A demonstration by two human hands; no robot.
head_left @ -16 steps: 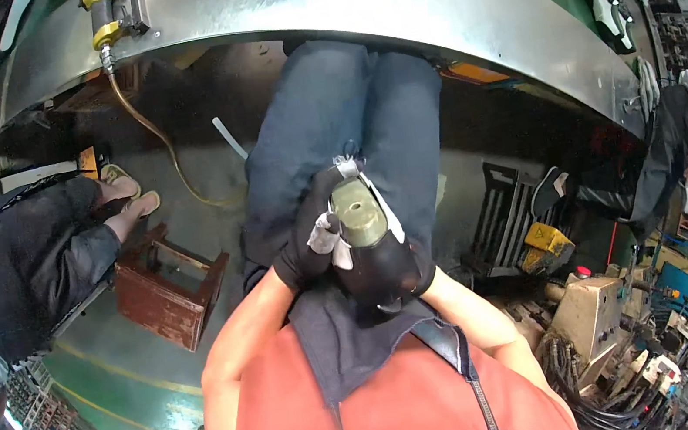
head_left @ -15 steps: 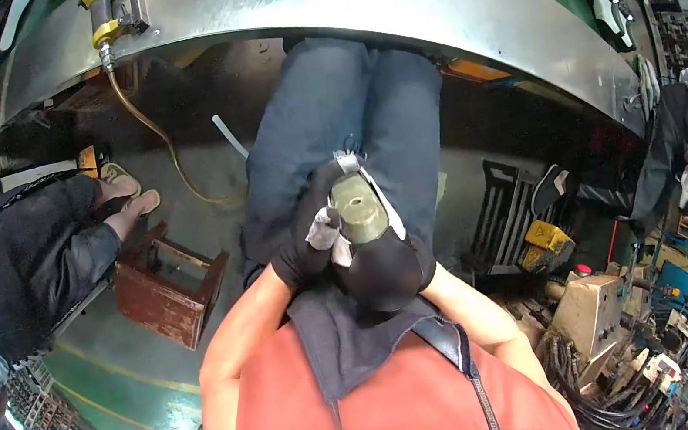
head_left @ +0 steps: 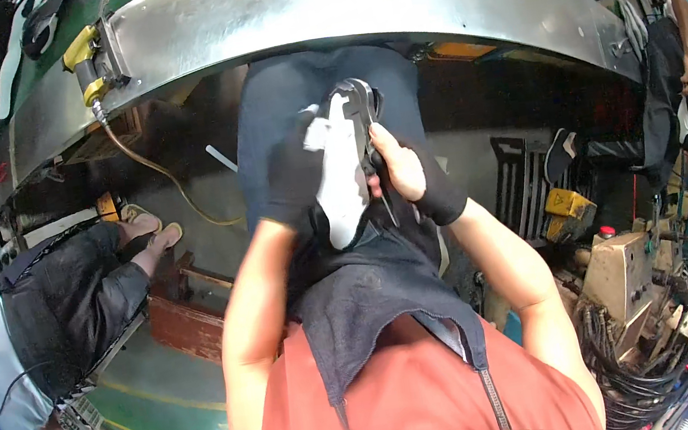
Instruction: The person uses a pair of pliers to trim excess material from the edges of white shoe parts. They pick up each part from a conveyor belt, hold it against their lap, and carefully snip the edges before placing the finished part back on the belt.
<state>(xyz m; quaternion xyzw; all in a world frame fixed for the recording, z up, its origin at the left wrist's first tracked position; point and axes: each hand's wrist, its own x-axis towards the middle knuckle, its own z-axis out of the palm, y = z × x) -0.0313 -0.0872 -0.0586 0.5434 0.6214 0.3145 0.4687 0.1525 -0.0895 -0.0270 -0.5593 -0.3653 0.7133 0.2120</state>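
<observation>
1. Counter: a metal-edged counter (head_left: 315, 8) is extended across the far side of the workplace.
2. Co-worker: a seated co-worker (head_left: 77, 288) in dark clothing is noted at the left.
3. Stool: a brown stool (head_left: 187, 320) is partly seen beside the co-worker.
4. Shoe: a black-and-white shoe (head_left: 344, 184) is held lengthwise over the lap (head_left: 263, 107), apart from the counter. Work is judged to be under way: white and black parts are seen together, but whether they are bonded, and what remains, cannot be told.
5. Right hand (head_left: 413, 174): the grip is closed on the shoe's dark side, with the bare thumb laid along it.
6. Left hand (head_left: 294, 173): it is blurred beside the white side; how far the grip is closed, and whether contact is made, cannot be told.
7. Air tool: a yellow-and-black air tool (head_left: 86, 66) is noted at the counter's left part.
8. Markings: no legible writing or label is found on the shoe.
</observation>
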